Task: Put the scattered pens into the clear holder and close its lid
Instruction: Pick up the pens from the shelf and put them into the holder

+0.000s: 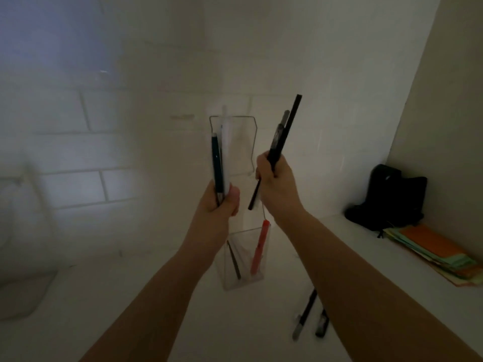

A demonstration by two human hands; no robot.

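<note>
Both hands loaded with pens above the open clear holder; loading step under way.

Left hand (222, 202) is closed around a dark pen and a white pen (225, 142), tips up. Right hand (274, 178) grips a long black stick pen (287, 142) with a second dark pen beside it. Clear holder (244, 257) stands on the worktop (130, 309) between the forearms, lid (232, 145) hinged up behind, a red pen (260, 249) and a dark one already inside. Two more pens (308, 313) lie near the right forearm. Advice: lower one bundle at a time, shafts vertical over the mouth, and release low so the light holder does not tip.
</note>
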